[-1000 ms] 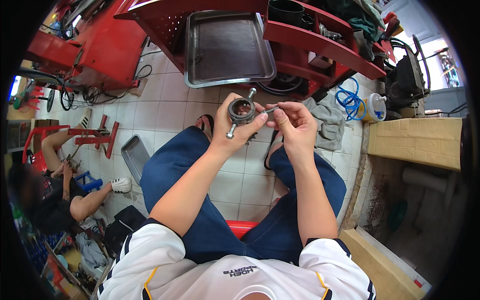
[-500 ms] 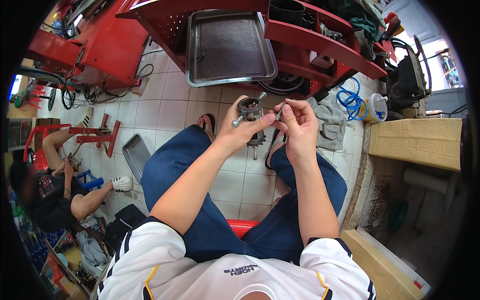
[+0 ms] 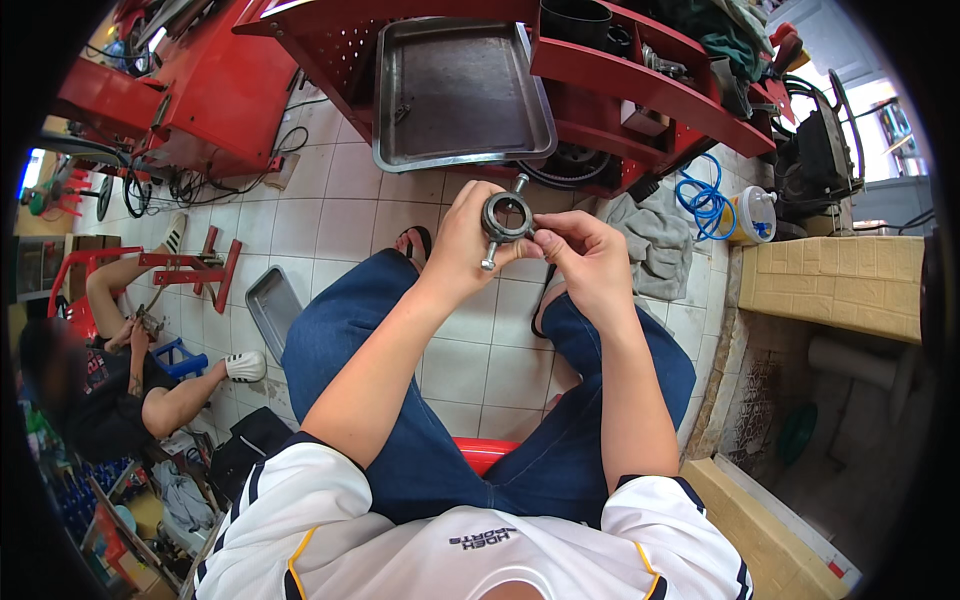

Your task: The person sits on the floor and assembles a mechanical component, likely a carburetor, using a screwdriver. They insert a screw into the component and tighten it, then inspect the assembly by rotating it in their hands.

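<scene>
Metal ring: held upright between the knees, clasped firmly by the left hand. Right hand: thumb and fingers bunched at the ring's right edge; whether anything is pinched cannot be told. Bolt: projected from the ring's near side. Large metal tray: placed beyond the ring. Grey cloth: laid right of the ring; blue hose coiled farther right.

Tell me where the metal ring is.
In the head view, above and slightly right of centre, the metal ring is held in the left grip, below the large metal tray.
</scene>
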A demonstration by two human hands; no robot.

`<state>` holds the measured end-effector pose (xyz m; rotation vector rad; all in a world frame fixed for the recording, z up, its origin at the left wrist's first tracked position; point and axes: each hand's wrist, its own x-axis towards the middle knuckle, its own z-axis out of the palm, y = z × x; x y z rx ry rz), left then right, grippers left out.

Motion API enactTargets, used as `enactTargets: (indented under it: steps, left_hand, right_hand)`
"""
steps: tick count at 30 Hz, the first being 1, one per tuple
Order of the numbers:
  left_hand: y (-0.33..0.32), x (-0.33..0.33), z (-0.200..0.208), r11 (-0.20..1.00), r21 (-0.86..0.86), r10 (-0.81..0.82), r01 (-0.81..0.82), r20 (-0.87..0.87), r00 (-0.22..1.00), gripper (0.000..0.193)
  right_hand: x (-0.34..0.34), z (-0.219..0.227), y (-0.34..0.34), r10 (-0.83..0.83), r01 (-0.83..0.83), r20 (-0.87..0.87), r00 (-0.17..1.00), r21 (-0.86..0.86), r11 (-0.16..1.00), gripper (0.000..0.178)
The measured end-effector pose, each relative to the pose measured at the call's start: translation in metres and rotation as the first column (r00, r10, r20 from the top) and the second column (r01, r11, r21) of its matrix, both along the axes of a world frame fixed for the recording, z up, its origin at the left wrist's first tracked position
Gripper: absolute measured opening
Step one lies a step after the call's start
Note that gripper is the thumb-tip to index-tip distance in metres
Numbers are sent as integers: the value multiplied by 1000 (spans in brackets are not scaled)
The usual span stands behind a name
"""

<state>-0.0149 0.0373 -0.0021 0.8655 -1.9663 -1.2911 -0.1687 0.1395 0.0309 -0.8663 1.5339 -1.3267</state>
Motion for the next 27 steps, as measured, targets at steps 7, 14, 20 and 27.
enactTargets:
  steps: [7, 14, 20, 27]
  left_hand:
    - [1, -1, 5, 997, -73, -19, 17, -22, 1000, 59]
    - [-2, 3, 3, 991, -101, -91, 89, -9, 996, 65]
    - [1, -1, 7, 981, -189, -58, 47, -51, 997, 73]
    - [4, 0, 2, 965, -261, -40, 33, -24, 999, 71]
  right_hand:
    - [-4, -5, 3, -6, 6, 6, 1000, -33, 999, 17]
    - [-2, -5, 2, -18, 14, -114, 993, -37, 999, 18]
    - [9, -16, 4, -162, 169, 77, 984, -100, 980, 20]
    - [15, -14, 1, -248, 258, 135, 959, -64, 964, 23]
